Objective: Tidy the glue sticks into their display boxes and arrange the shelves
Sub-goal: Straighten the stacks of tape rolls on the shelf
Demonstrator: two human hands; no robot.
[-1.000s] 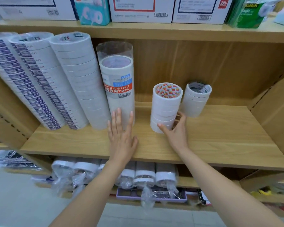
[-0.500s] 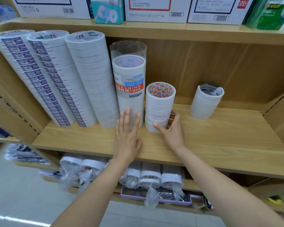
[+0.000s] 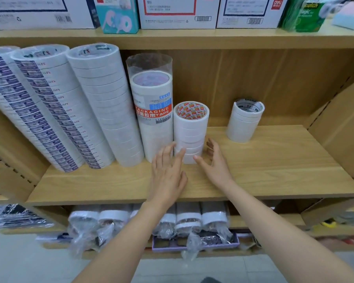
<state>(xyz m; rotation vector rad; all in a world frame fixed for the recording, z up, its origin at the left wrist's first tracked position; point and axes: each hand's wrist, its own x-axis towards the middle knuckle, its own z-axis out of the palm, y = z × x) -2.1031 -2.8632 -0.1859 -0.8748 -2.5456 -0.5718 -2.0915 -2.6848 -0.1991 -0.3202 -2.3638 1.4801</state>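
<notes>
Task's thing: no glue sticks or display boxes show in this view. The work in hand is the shelf-arranging part, on a short stack of tape rolls (image 3: 190, 131).
Where it is: on the middle shelf board (image 3: 274, 170), near the centre. It sits just right of a tall wrapped tube of tape (image 3: 153, 119), close enough to look as if they touch.
Axis: the stack stands upright with its long axis vertical. The red-printed core faces up, and the lowest rolls sit slightly out of line with those above.
Left hand (image 3: 168, 172): fingers are straight and together, with the tips against the near-left foot of the stack. This is probably to steady it and square the loose lower rolls.
Right hand (image 3: 214, 164): spread in a loose cup round the right foot. The fingers (image 3: 210, 146) are just beside the stack with a gap showing. The thumb tip is at the near edge, and I cannot tell if it touches.
Why placed so: tucked against the tube, the stack joins the row of leaning stacks (image 3: 102, 111) on the left.
Right of it: a smaller stack (image 3: 244, 123) stands well apart, further back.
Elsewhere: cardboard boxes (image 3: 178, 11) are on the shelf above and bagged rolls (image 3: 188, 219) on the one below.
</notes>
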